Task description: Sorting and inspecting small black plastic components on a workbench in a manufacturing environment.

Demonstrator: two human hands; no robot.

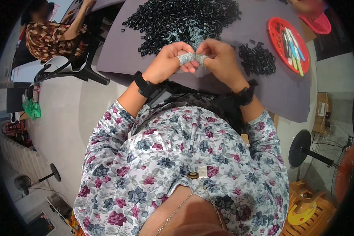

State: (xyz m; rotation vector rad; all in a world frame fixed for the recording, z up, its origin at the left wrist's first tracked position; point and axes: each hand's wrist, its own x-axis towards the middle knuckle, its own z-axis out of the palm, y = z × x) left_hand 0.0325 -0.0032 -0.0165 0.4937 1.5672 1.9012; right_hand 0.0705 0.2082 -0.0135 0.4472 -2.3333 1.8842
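My left hand (172, 61) and my right hand (220, 59) meet above the near edge of the table. Both thumbs are wrapped in pale grey tape. The fingers are closed in a pinch, tip to tip, and whatever they hold is too small or too hidden to name. Just beyond them spreads a big heap of small black plastic pieces (161, 23), with a patch of greyish translucent pieces (190, 33) at its near side. A smaller pile of black pieces (257, 59) lies to the right of my right hand.
A red oval tray (272, 29) on the table's right holds several blue-, white- and green-handled tools (293, 49) and loose bits. Another person (53, 41) sits at the left by a black chair (88, 72). A pedestal fan (301, 148) stands at the right.
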